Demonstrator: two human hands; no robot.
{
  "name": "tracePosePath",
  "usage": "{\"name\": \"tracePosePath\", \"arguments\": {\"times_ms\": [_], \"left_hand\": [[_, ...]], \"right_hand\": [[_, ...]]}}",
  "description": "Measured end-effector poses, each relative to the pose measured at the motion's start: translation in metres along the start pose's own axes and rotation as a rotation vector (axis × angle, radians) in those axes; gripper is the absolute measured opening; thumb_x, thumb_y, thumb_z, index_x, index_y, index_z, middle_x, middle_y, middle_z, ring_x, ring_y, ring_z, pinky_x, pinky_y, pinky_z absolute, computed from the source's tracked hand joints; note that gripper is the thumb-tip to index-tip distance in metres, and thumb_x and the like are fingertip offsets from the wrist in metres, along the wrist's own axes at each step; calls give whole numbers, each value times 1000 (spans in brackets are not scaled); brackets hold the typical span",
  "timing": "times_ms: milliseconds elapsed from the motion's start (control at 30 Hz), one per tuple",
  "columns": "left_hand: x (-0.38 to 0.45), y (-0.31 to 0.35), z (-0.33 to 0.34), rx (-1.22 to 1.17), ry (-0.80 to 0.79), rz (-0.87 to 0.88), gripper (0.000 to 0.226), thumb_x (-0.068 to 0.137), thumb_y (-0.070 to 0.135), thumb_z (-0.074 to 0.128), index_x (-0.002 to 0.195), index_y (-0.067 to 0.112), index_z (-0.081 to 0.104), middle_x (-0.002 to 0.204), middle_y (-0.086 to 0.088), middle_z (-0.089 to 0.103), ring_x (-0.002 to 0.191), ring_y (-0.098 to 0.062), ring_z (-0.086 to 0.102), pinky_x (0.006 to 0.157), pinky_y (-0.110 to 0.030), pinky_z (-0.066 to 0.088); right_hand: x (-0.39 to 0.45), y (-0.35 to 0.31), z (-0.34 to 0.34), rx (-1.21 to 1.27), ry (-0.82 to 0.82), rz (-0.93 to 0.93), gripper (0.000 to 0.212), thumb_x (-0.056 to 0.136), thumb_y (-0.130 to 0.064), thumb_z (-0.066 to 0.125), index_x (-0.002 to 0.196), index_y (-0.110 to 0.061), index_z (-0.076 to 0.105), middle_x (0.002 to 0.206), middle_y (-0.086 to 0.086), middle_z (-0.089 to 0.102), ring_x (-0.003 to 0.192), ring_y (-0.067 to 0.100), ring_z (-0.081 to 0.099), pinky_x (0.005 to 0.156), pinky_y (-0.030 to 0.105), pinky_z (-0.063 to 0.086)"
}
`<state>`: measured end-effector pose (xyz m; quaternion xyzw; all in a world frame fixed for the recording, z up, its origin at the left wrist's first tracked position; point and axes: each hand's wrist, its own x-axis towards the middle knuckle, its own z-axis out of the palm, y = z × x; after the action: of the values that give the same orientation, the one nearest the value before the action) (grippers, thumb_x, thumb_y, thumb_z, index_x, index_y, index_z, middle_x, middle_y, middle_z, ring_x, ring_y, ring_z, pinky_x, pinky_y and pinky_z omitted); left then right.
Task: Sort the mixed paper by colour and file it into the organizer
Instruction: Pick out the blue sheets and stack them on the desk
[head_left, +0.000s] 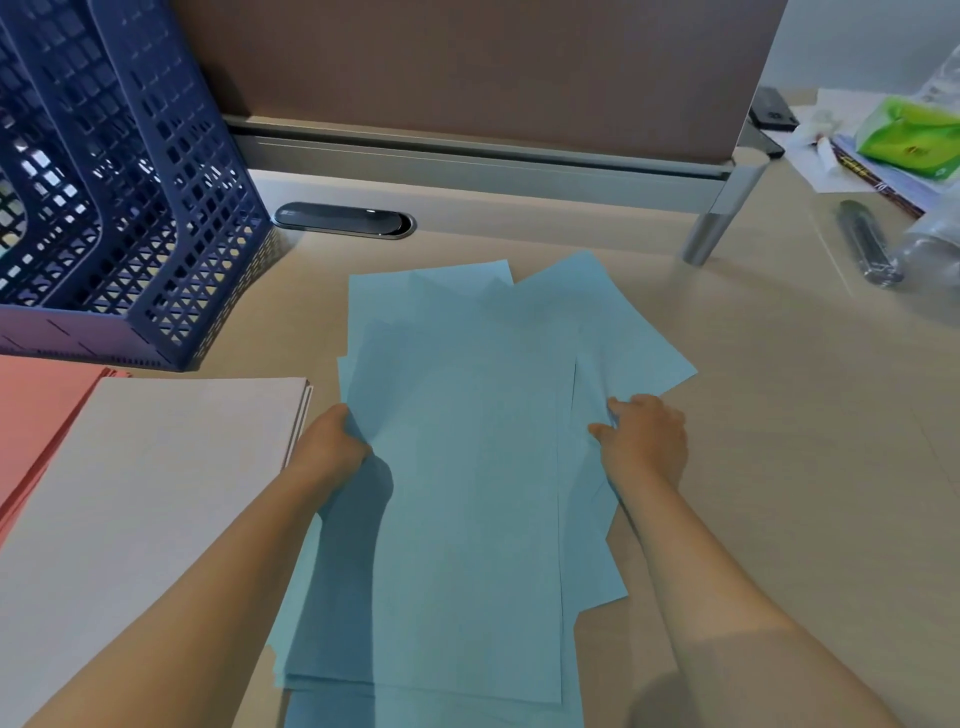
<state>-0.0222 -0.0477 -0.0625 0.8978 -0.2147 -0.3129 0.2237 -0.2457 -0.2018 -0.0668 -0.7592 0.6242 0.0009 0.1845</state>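
A loose, fanned pile of blue paper (467, 457) lies in the middle of the desk. My left hand (332, 441) grips the pile's left edge, fingers tucked under the sheets. My right hand (644, 436) lies on the pile's right side, fingers bent and pinching the edge of the sheets there. A squared stack of white paper (156, 467) lies to the left, overlapping a pink stack (36, 410) at the far left. The dark blue mesh organizer (130, 208) stands at the back left; its slots are only partly in view.
A brown partition on a metal rail (493, 161) closes the back of the desk, with a metal leg (711, 228) at its right end. A dark cable port (343, 219) sits beside the organizer. At the back right lie a green tissue pack (909, 135), a pen (867, 244), papers and clear plastic.
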Motion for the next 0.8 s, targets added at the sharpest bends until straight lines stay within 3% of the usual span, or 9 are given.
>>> {"name": "tracePosePath", "arguments": {"times_ms": [167, 333, 400, 500, 600, 700, 800], "left_hand": [[1, 0, 0, -11, -5, -19, 15, 88, 1, 50, 97, 11, 44, 99, -10, 52, 94, -29, 51, 78, -33, 39], [-2, 1, -1, -31, -12, -3, 21, 88, 2, 51, 108, 7, 48, 101, -9, 51, 91, -26, 47, 79, -33, 38], [-1, 0, -1, -36, -16, 3, 24, 89, 2, 52, 112, 5, 49, 104, -11, 53, 91, -26, 47, 79, -32, 38], [0, 0, -2, -43, -28, -1, 16, 89, 2, 52, 103, 8, 46, 100, -9, 50, 90, -25, 46, 78, -32, 37], [3, -1, -3, -55, -35, -4, 15, 89, 2, 53, 97, 9, 43, 99, -9, 50, 91, -25, 46, 79, -32, 38], [8, -2, -5, -72, -43, -6, 15, 88, 2, 54, 98, 9, 45, 102, -11, 53, 93, -27, 48, 82, -35, 41], [10, -2, -5, -79, -48, -15, 14, 89, 3, 53, 98, 9, 45, 101, -11, 52, 93, -27, 48, 82, -35, 40]], "right_hand": [[-3, -7, -1, 78, 18, 77, 31, 96, -22, 47, 124, -18, 58, 126, 6, 56, 120, 24, 45, 97, 30, 29], [-1, -15, -1, 564, 29, 267, 38, 92, -12, 50, 130, -14, 50, 130, 2, 57, 120, 22, 52, 91, 23, 33], [2, -15, 0, 635, 60, 308, 40, 90, -14, 55, 129, -13, 49, 130, 3, 56, 119, 23, 52, 95, 26, 36], [8, -15, 4, 433, 90, 216, 60, 85, -24, 62, 137, -9, 38, 143, 8, 42, 132, 27, 39, 109, 37, 32], [12, -14, 5, 233, -23, 84, 81, 88, -34, 59, 148, -6, 13, 154, 11, 19, 144, 26, 16, 118, 40, 15], [15, -14, 6, 104, -63, 34, 77, 93, -36, 50, 148, -5, 6, 156, 12, 15, 146, 22, 8, 119, 37, 1], [12, -22, 9, 33, -30, 46, 62, 95, -36, 47, 146, -13, 20, 149, 15, 28, 140, 26, 23, 117, 36, 14]]}}
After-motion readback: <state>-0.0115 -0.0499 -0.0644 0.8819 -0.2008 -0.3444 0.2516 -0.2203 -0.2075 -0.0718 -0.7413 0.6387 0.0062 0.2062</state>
